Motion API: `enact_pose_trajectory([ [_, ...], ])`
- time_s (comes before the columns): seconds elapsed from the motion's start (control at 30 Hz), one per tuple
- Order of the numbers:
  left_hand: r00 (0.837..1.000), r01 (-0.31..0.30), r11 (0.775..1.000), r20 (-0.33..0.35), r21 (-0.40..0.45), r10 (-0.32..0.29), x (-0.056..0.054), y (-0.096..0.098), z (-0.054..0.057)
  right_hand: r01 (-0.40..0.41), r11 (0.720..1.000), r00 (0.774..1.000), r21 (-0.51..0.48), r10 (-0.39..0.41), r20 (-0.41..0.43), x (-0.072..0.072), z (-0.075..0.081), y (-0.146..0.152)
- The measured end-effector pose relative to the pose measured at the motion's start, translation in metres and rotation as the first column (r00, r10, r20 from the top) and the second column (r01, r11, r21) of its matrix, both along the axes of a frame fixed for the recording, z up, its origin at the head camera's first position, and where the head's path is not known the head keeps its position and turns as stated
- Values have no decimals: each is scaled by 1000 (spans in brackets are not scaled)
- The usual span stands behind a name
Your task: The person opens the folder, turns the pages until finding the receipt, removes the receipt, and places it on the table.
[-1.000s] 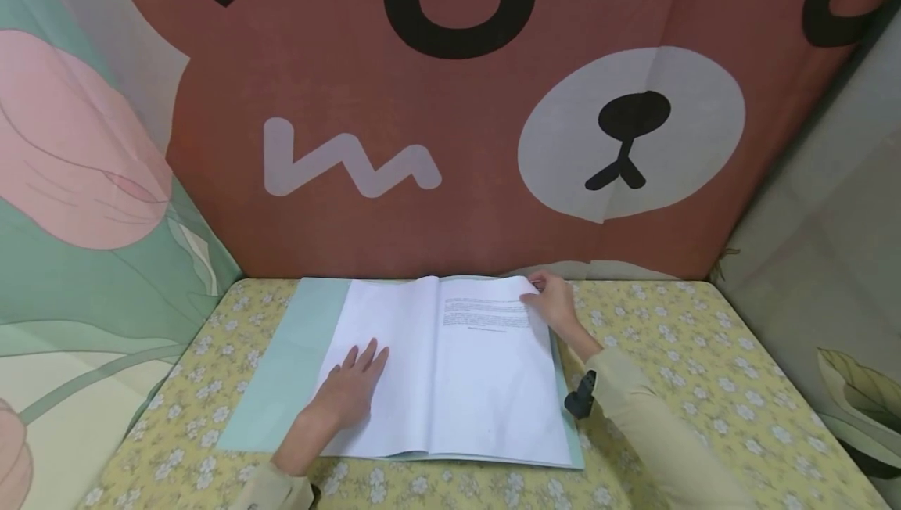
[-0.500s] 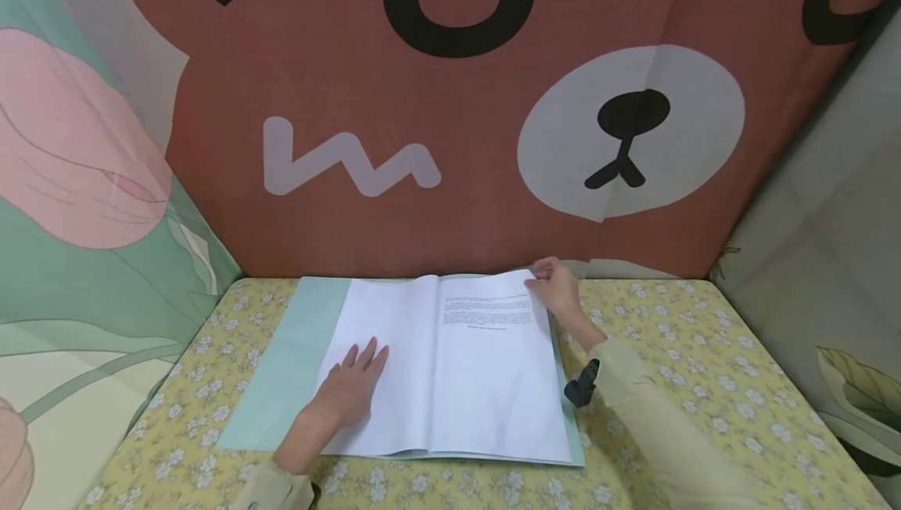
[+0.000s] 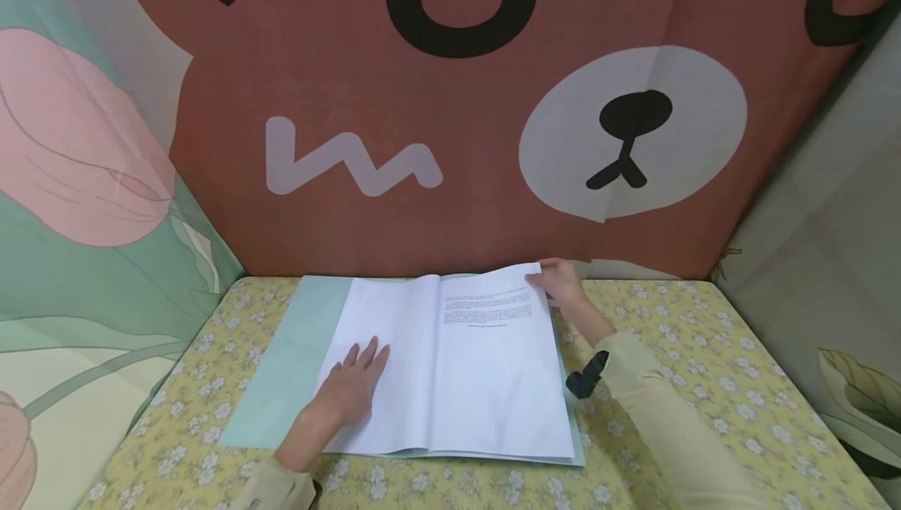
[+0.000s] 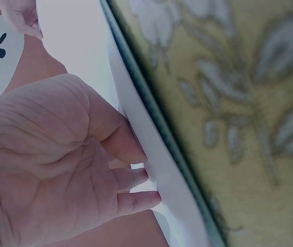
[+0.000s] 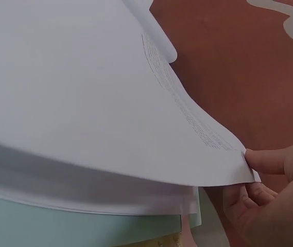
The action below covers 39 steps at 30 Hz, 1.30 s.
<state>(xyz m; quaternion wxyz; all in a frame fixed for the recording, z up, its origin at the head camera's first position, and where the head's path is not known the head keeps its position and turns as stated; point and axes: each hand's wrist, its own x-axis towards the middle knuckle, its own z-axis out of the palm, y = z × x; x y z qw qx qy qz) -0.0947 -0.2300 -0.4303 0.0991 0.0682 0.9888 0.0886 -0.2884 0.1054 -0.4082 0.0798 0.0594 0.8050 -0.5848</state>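
In the head view I see an open pale-green folder (image 3: 281,369) at lower centre, the left hand (image 3: 349,389) on its left page (image 3: 394,330), fingers spread. Left wrist: those fingers touch white paper (image 4: 172,193) mid-frame. Right wrist: at lower right, the right hand (image 5: 285,200) pinches a printed sheet (image 5: 110,103) by its corner.

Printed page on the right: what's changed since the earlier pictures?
The printed page has risen at its far right corner, pinched by the right hand, which moved up too. The left hand stays on the left page, and the green folder lies as before.
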Motion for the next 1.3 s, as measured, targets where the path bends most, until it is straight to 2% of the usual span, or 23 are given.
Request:
enact_pose_trajectory([
  [0.43, 1000, -9, 1000, 5, 6, 9, 0, 0, -2, -43, 999, 997, 27, 45, -59, -1, 11, -3],
  [0.73, 1000, -7, 1000, 7, 11, 7, 0, 0, -1, -94, 994, 996, -51, 94, 2, -3, 18, -4],
  [0.97, 1000, -11, 1000, 16, 25, 10, -1, -2, -1, -151, 988, 988, 3, 151, -22, -4, 23, -7],
  [1.3, 1000, -12, 999, 27, 42, 11, -2, -4, -1, -195, 975, 978, -106, 201, 52, -2, 32, -16],
])
